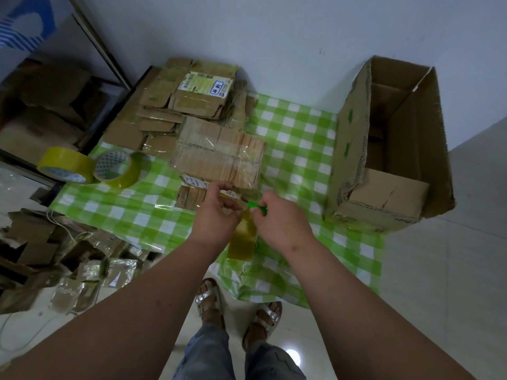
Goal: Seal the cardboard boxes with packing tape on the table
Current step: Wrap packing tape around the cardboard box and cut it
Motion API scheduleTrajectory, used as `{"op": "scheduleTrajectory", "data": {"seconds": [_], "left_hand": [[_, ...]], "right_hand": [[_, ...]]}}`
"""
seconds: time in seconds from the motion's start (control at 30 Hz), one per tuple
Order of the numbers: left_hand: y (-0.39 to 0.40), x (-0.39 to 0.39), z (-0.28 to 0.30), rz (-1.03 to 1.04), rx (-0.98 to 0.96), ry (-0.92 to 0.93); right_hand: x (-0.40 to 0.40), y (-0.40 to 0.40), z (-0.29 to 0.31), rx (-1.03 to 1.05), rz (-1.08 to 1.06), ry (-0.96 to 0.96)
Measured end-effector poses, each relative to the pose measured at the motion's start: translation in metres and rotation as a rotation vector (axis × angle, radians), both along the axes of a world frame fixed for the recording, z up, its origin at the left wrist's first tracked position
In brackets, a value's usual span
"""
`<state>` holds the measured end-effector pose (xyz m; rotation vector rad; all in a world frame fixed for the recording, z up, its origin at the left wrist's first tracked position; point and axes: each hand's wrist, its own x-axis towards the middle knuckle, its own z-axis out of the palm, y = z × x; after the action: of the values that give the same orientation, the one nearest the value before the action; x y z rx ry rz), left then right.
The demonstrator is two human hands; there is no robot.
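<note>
A small taped cardboard box (219,157) lies on the green checked tablecloth (296,149). A second small box (192,196) sits in front of it, partly hidden by my hands. My left hand (216,212) pinches the end of a strip of yellowish packing tape just above that box. My right hand (279,215) grips a small green tool (256,207) against the tape. A roll of packing tape (242,237) hangs below and between my hands.
Two more tape rolls (90,167) lie at the table's left edge. Flattened cardboard boxes (175,105) are stacked at the back left. A large open carton (389,149) stands at the right. Cardboard scraps (68,259) litter the floor at the left.
</note>
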<state>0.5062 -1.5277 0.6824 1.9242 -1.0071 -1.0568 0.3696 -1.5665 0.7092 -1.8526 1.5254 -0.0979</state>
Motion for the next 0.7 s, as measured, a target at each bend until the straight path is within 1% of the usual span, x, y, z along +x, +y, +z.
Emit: {"op": "scheduleTrajectory", "data": {"seconds": [0.1,0.23,0.37,0.47,0.6,0.67,0.7], "left_hand": [[-0.001,0.001,-0.001,0.003,0.007,-0.033],[-0.001,0.004,-0.004,0.010,0.016,-0.032],[-0.001,0.007,-0.003,0.000,0.016,-0.024],[-0.001,0.008,-0.002,-0.016,0.020,-0.034],[-0.002,0.010,-0.002,-0.029,0.032,-0.062],[-0.001,0.011,-0.002,-0.028,0.033,-0.065],[-0.002,0.011,-0.002,-0.028,0.033,-0.067]], "right_hand": [[-0.002,-0.001,0.000,-0.002,-0.001,0.017],[-0.015,-0.001,-0.009,-0.001,-0.036,0.073],[-0.031,0.004,-0.028,0.083,-0.128,0.099],[-0.033,0.012,-0.043,0.137,-0.121,0.124],[-0.028,0.018,-0.058,0.217,-0.083,0.256],[-0.026,0.018,-0.059,0.191,-0.065,0.331],[-0.024,0.018,-0.056,0.161,-0.078,0.330]]}}
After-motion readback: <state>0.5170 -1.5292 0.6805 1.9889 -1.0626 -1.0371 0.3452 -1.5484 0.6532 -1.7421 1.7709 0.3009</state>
